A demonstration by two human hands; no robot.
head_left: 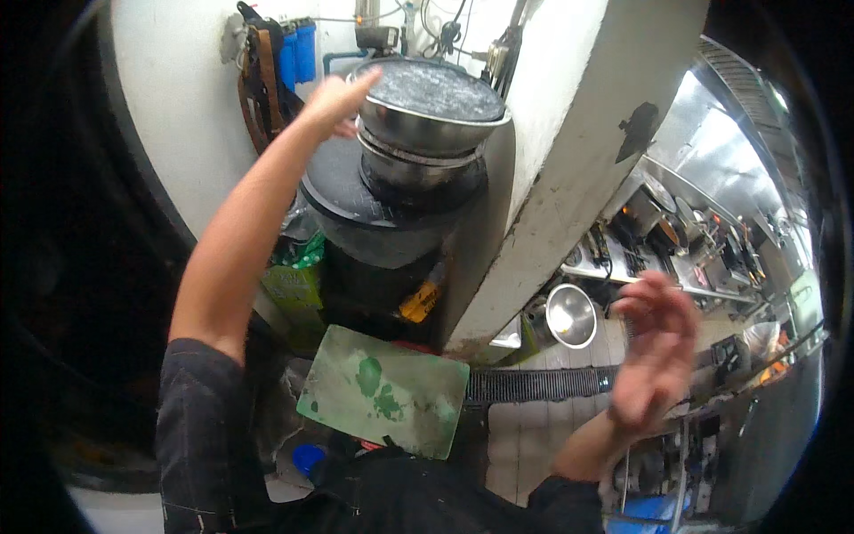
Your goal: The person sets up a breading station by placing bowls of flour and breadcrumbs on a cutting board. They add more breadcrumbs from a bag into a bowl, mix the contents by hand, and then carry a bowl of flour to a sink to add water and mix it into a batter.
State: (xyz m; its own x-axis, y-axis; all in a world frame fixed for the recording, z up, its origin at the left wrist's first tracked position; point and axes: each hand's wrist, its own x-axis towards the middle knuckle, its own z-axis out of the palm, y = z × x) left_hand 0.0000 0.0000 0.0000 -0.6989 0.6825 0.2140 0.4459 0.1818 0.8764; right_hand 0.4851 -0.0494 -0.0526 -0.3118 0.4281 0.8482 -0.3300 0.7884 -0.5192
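Left hand [342, 102] at the left edge of the upper steel bowl [427, 132]: one digit over the rim, the other fingers lower on the outside, blurred; cannot tell if they pinch the rim or just touch it. Upper bowl's top is a dark surface with pale streaks, lid or contents unclear. It sits on a smaller lower steel bowl [414, 171], and that stack stands on the black lid [334, 191] of a big dark bin [382, 249], next to a worn pale pillar [565, 169]. Right hand [656, 347] raised well apart at the right, motion-blurred, fingers loosely bent and spread, palm free. Labels: yellow patch [421, 301] with dark marks low on the bin's right side, print too small and tilted to read. Green box [298, 294] left of the bin has pale marks, illegible. Translucent green board [382, 392] in front of the bin, nearer the person; its darker green patches look like stains or wear. Blue canisters [300, 53] on the back wall, brown straps [260, 89] hanging beside them. Beyond the pillar, another steel bowl [571, 316], tilted toward the camera, near a drain grate [538, 384]; cluttered cooking counter [658, 258] farther back.
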